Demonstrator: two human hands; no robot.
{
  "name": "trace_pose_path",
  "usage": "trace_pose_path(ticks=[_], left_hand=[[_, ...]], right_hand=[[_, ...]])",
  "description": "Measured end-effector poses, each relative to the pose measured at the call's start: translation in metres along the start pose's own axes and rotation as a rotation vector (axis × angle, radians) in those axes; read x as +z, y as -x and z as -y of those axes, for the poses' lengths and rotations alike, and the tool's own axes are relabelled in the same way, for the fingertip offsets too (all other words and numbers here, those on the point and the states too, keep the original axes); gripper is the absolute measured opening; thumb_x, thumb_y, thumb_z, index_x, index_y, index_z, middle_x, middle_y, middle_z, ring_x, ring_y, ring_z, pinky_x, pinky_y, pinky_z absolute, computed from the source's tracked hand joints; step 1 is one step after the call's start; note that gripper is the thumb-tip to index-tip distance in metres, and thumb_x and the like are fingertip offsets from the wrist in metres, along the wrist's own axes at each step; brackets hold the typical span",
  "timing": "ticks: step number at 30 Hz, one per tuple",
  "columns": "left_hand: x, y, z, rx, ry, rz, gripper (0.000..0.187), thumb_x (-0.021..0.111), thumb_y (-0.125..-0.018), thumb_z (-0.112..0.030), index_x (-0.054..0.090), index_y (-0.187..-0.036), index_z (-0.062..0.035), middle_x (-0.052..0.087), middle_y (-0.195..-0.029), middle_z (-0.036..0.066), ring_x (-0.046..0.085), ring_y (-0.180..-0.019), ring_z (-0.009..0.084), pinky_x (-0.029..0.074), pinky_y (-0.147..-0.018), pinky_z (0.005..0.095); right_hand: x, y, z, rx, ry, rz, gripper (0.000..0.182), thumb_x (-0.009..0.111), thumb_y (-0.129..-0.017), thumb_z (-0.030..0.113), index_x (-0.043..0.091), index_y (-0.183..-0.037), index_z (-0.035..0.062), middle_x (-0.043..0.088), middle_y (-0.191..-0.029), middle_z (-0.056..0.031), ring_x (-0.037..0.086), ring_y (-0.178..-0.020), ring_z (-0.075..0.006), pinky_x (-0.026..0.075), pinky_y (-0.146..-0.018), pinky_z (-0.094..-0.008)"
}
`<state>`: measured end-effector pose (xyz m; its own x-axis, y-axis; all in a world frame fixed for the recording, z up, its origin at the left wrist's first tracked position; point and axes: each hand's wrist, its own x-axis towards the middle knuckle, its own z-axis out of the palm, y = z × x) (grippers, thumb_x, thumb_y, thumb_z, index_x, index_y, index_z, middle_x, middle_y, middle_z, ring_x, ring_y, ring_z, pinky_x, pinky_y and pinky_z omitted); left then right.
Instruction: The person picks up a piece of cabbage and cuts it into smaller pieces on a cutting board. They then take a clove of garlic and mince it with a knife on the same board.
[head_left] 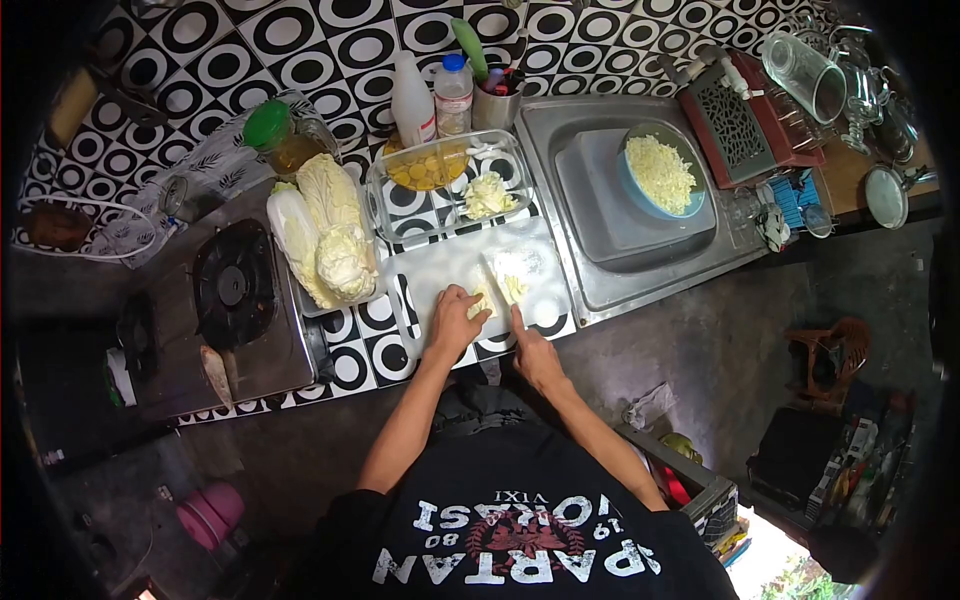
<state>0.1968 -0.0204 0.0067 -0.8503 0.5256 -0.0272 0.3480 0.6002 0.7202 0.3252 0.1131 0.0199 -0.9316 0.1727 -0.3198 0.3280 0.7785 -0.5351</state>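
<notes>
My right hand (538, 358) is wrapped around the handle of a knife (497, 278), whose blade points away from me over a translucent cutting board (430, 265). Under the fingers of my left hand (458, 320) is a pale vegetable piece (482, 300), held against the board just left of the blade. More cut pale pieces (515, 289) lie to the right of the knife. Behind the board, a clear rectangular container (375, 200) has pale florets (489, 196) at its right end.
Left stands a tray with napa cabbage (292, 228) and cauliflower (345, 262), beside a gas stove (200, 320). Right is a steel sink (590, 290) with a bowl of chopped pale vegetable (660, 175) on an upturned tub (600, 215). Bottles (453, 95) line the tiled wall.
</notes>
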Motion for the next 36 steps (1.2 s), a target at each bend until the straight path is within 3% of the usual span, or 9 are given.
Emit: trace_pose_path(ticks=[3,5,9,19,25,36], left_hand=[[-0.001,0.002,0.001,0.040,0.051,-0.032,0.035,0.074,-0.068,-0.023,0.069,-0.099,-0.0061,0.055,-0.088,0.012,0.052,-0.087,0.0292,0.043,-0.079,0.0355],[-0.001,0.004,0.004,0.039,0.081,-0.052,0.035,0.074,-0.069,-0.022,0.069,-0.099,-0.0056,0.055,-0.088,0.012,0.052,-0.088,0.0291,0.043,-0.079,0.0357],[0.000,0.007,0.005,0.008,0.054,-0.047,0.035,0.074,-0.068,-0.021,0.068,-0.099,-0.0047,0.055,-0.088,0.012,0.052,-0.088,0.0288,0.043,-0.079,0.0357],[0.003,-0.002,0.007,-0.077,0.019,0.007,0.027,0.075,-0.066,-0.020,0.072,-0.089,-0.0058,0.056,-0.086,0.011,0.052,-0.086,0.0291,0.044,-0.078,0.0358],[0.004,-0.005,0.010,-0.046,-0.053,0.046,0.027,0.075,-0.067,-0.022,0.072,-0.089,-0.0080,0.057,-0.084,0.010,0.053,-0.084,0.0294,0.045,-0.077,0.0357],[-0.001,0.006,0.011,0.015,0.068,-0.051,0.031,0.074,-0.068,-0.021,0.070,-0.096,-0.0068,0.055,-0.084,0.012,0.052,-0.086,0.0291,0.044,-0.077,0.0368]], right_hand=[[-0.004,-0.005,0.003,0.015,-0.009,-0.011,0.088,0.056,-0.072,0.000,0.009,-0.145,0.0173,0.056,-0.089,-0.0260,0.060,-0.076,-0.0433,0.049,-0.069,-0.0490],[-0.004,-0.002,0.011,-0.079,-0.063,-0.113,0.082,0.053,-0.069,-0.007,0.019,-0.143,0.0069,0.056,-0.074,-0.0218,0.056,-0.063,-0.0386,0.047,-0.063,-0.0444],[0.009,0.004,0.018,-0.169,-0.098,-0.159,0.082,0.054,-0.069,-0.007,0.017,-0.142,0.0010,0.053,-0.068,-0.0222,0.056,-0.062,-0.0373,0.045,-0.061,-0.0450],[0.024,0.001,0.012,-0.118,-0.039,-0.115,0.085,0.053,-0.069,-0.007,0.013,-0.143,0.0039,0.055,-0.070,-0.0220,0.057,-0.065,-0.0395,0.046,-0.060,-0.0464],[0.022,-0.026,0.024,-0.020,0.061,-0.035,0.092,0.061,-0.069,0.000,0.009,-0.145,0.0116,0.057,-0.086,-0.0258,0.060,-0.073,-0.0435,0.050,-0.067,-0.0492],[0.002,0.001,0.008,-0.015,-0.029,-0.047,0.087,0.056,-0.071,-0.001,0.011,-0.145,0.0109,0.057,-0.082,-0.0236,0.059,-0.071,-0.0418,0.048,-0.066,-0.0476]])
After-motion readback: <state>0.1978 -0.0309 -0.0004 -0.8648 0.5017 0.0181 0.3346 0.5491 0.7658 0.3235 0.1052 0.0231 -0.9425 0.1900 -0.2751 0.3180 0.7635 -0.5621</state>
